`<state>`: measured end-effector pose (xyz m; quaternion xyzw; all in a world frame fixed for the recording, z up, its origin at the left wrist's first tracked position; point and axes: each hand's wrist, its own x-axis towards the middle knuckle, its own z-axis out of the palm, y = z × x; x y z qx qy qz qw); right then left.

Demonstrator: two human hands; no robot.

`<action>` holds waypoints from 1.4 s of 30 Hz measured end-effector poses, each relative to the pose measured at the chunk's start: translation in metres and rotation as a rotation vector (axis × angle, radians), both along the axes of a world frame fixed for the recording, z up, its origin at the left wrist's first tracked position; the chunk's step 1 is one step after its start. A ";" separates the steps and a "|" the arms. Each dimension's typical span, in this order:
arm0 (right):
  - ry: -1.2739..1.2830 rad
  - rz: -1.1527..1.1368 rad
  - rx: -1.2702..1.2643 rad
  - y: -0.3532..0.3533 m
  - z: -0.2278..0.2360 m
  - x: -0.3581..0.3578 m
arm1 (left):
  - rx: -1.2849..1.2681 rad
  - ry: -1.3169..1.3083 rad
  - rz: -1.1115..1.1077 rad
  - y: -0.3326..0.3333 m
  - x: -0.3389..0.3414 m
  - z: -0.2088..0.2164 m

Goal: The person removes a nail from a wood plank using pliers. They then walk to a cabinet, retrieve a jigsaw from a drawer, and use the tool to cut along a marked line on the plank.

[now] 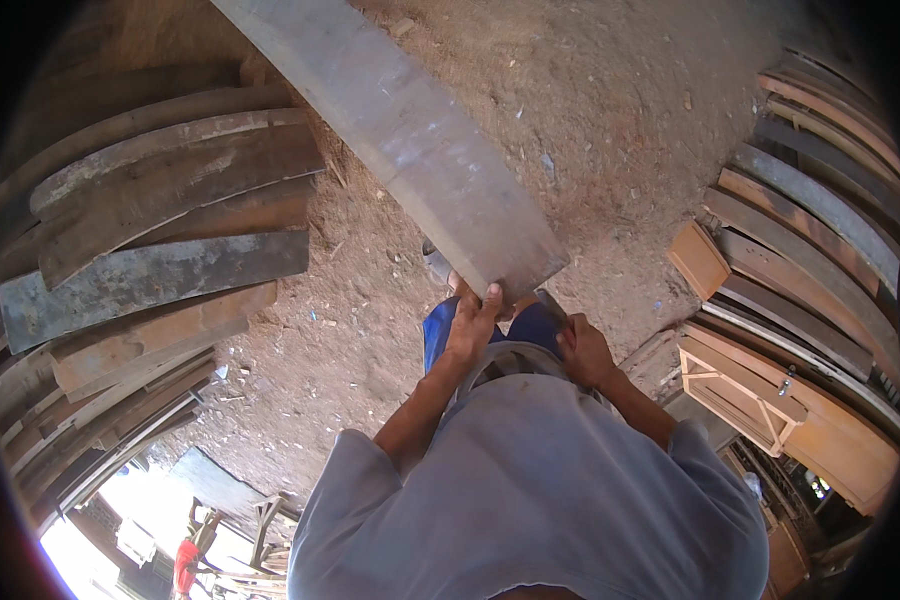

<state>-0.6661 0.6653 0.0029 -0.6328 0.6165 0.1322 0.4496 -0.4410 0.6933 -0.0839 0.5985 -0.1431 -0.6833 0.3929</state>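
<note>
The long grey-brown board (pixel 400 130) is in front of the person, and its long axis goes aslant over the brown ground (pixel 620 130), from the near end close to the blue shorts (pixel 542 325) forward and to the left, until it leaves the view at the top. The left hand (pixel 468 328) is the nearer one: it grasps the near end close to its left corner, with the thumb laid on the upper face. From this hand, almost all of the board lies ahead and leftward. The right hand (pixel 585 352) is apart from the board, behind the right corner of the same end and beside the shorts; its fingers are curled, but I cannot tell if they hold something. Along the left edge of the ground are piled planks (pixel 160 270), and whether the far end rests there is perhaps not possible to judge
</note>
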 end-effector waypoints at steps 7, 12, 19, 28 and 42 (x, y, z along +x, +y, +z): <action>-0.611 -1.023 0.373 -0.009 -0.005 -0.038 | -0.071 -0.243 0.017 -0.010 -0.011 0.005; -0.809 -0.963 0.504 -0.055 -0.007 -0.051 | -0.093 -0.065 0.003 -0.022 0.000 0.030; -0.740 -0.622 0.359 -0.116 -0.058 -0.051 | -0.171 -0.188 0.184 -0.016 -0.010 -0.024; -0.707 -0.140 0.263 -0.200 -0.031 -0.112 | -0.156 0.030 1.071 -0.029 -0.071 -0.011; -0.724 0.325 0.072 -0.229 0.001 -0.009 | -0.265 0.274 1.392 -0.026 -0.109 -0.044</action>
